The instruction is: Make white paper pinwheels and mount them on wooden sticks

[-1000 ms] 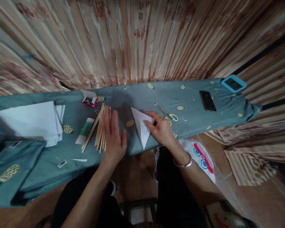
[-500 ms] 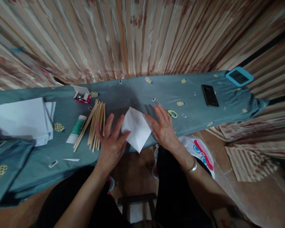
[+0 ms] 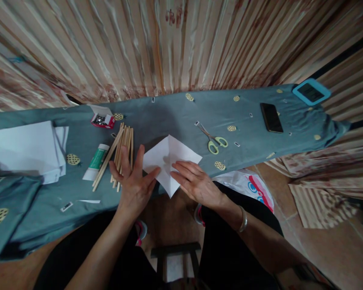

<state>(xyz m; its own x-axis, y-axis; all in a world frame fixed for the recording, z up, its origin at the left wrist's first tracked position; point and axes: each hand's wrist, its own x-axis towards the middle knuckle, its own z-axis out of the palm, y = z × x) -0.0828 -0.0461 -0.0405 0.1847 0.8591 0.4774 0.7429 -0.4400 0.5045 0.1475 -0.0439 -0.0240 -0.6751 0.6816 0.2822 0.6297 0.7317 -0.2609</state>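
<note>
A sheet of white paper [image 3: 165, 155] with a crease down its middle lies at the front edge of the cloth-covered table, one corner reaching past the edge. My left hand [image 3: 135, 179] is open, its fingers spread and its thumb on the paper's left part. Laid flat over the right part is my right hand [image 3: 196, 181], fingers stretched out near the crease. Left of the paper, partly behind my left fingers, lie several wooden sticks [image 3: 109, 163]. Scissors with pale green handles [image 3: 213, 147] rest to the right of the paper.
A glue stick [image 3: 97, 161], a small red box of metal pieces [image 3: 102, 121] and a stack of white paper [image 3: 24, 147] lie on the left. A phone [image 3: 271, 117] and a blue-framed device [image 3: 311, 92] are at the right. Curtains [image 3: 181, 48] hang behind the table [image 3: 169, 106].
The paper now shows wider, opened out around its crease. My right hand has moved left and down onto it, uncovering the scissors. My left hand stays near the paper's left side.
</note>
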